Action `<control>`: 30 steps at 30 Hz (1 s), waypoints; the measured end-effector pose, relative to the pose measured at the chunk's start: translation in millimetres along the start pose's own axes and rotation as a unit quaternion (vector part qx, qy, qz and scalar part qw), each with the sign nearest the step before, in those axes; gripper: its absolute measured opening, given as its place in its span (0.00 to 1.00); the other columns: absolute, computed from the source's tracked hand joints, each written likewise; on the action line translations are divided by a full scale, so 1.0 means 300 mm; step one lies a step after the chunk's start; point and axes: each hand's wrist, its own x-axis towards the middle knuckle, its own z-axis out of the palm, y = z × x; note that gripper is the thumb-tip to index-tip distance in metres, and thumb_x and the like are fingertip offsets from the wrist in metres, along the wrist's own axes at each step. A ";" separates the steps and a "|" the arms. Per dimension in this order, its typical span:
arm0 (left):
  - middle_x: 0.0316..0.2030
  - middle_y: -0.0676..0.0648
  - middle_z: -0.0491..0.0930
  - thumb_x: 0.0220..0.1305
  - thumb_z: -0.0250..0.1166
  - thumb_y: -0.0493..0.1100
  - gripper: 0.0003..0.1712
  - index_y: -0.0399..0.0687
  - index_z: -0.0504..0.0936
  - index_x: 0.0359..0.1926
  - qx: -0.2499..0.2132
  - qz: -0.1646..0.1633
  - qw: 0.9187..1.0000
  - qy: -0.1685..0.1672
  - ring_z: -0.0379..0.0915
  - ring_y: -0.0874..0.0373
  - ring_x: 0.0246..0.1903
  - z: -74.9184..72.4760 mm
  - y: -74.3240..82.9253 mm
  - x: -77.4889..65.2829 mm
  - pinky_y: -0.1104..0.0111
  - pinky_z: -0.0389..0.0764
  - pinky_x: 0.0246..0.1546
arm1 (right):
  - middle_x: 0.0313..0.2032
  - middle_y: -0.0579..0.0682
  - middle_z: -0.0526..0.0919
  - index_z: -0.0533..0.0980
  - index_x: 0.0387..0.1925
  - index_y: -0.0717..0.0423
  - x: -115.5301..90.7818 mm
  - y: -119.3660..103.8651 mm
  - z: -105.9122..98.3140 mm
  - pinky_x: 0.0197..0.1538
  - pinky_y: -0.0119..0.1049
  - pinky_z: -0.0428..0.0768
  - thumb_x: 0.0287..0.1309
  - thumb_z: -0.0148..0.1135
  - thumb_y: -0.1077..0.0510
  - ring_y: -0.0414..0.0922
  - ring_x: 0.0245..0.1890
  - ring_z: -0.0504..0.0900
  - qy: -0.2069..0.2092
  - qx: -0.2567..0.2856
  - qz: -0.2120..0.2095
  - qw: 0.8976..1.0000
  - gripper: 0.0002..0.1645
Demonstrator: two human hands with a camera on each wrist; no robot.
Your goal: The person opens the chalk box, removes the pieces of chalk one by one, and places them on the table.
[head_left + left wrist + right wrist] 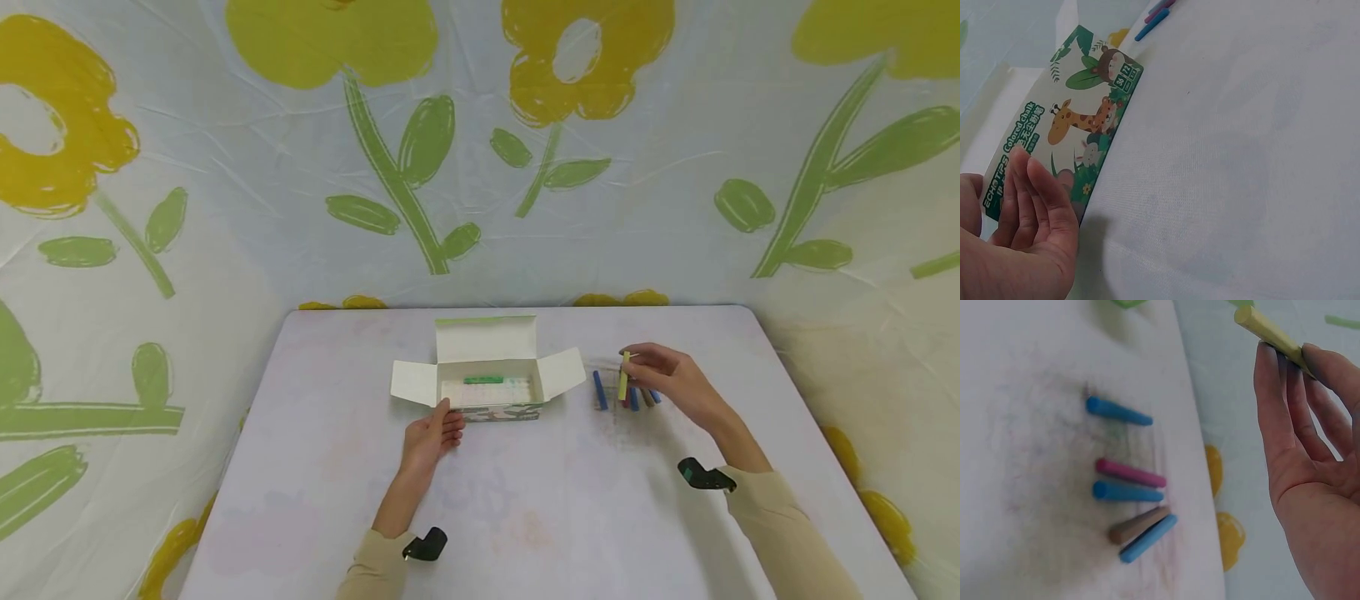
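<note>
My right hand (pixel 675 379) pinches a yellow chalk stick (pixel 1269 331) between thumb and fingertips, raised over the loose chalks. In the head view that yellow chalk stands nearly upright. My left hand (pixel 426 442) grips the front left corner of an open chalk box (pixel 1079 119), its thumb over the rim and its fingers against the printed front wall. Inside the box, a green chalk stick (pixel 483 380) lies on top of rows of pale chalk ends (pixel 517 390).
Several loose chalks lie right of the box: a dark blue stick (pixel 1119 411), a magenta one (pixel 1130 472), light blue ones and a brown one (pixel 1138 526). Chalk dust smudges the white table (pixel 322 500) around them. A flower-printed cloth (pixel 285 150) hangs behind.
</note>
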 end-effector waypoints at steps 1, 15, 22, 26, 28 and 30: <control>0.32 0.46 0.85 0.74 0.63 0.58 0.32 0.26 0.82 0.47 0.001 0.000 1.000 0.001 0.79 0.62 0.29 -0.001 0.000 0.000 0.73 0.82 0.33 | 0.55 0.57 0.82 0.71 0.68 0.58 -0.006 0.015 -0.001 0.52 0.29 0.81 0.74 0.60 0.46 0.48 0.50 0.86 0.001 -0.004 0.004 1.000 0.30; 0.31 0.47 0.85 0.73 0.63 0.58 0.33 0.25 0.82 0.47 0.004 0.001 1.000 -0.003 0.78 0.62 0.28 -0.003 -0.008 0.015 0.74 0.81 0.32 | 0.52 0.64 0.81 0.70 0.65 0.68 -0.094 0.179 0.037 0.49 0.27 0.82 0.73 0.63 0.53 0.40 0.45 0.85 -0.002 0.034 0.018 0.999 0.29; 0.32 0.46 0.85 0.73 0.63 0.59 0.34 0.25 0.82 0.48 0.009 -0.001 1.000 -0.002 0.78 0.62 0.29 -0.004 -0.004 0.014 0.74 0.81 0.32 | 0.48 0.62 0.83 0.72 0.62 0.68 -0.105 0.219 0.070 0.46 0.26 0.81 0.71 0.65 0.55 0.39 0.42 0.83 -0.008 0.003 0.019 1.000 0.26; 0.32 0.46 0.85 0.75 0.62 0.57 0.33 0.24 0.81 0.48 0.009 0.000 1.000 -0.002 0.78 0.63 0.28 -0.004 -0.002 0.013 0.74 0.81 0.32 | 0.46 0.62 0.84 0.73 0.59 0.71 -0.096 0.236 0.088 0.45 0.27 0.82 0.70 0.66 0.59 0.38 0.41 0.84 -0.021 -0.009 0.003 1.000 0.24; 0.32 0.46 0.85 0.75 0.62 0.57 0.33 0.24 0.82 0.48 0.008 -0.001 1.000 -0.002 0.78 0.63 0.28 -0.004 -0.002 0.014 0.74 0.81 0.32 | 0.44 0.61 0.86 0.74 0.57 0.71 -0.090 0.239 0.099 0.44 0.27 0.82 0.69 0.67 0.59 0.38 0.40 0.85 -0.021 -0.018 -0.003 1.000 0.23; 0.32 0.46 0.85 0.74 0.62 0.58 0.33 0.24 0.82 0.48 0.008 0.000 1.000 -0.002 0.78 0.63 0.28 -0.003 -0.003 0.014 0.74 0.81 0.31 | 0.42 0.60 0.86 0.75 0.54 0.72 -0.085 0.239 0.110 0.42 0.28 0.82 0.68 0.67 0.60 0.38 0.39 0.85 -0.019 -0.033 -0.011 0.999 0.21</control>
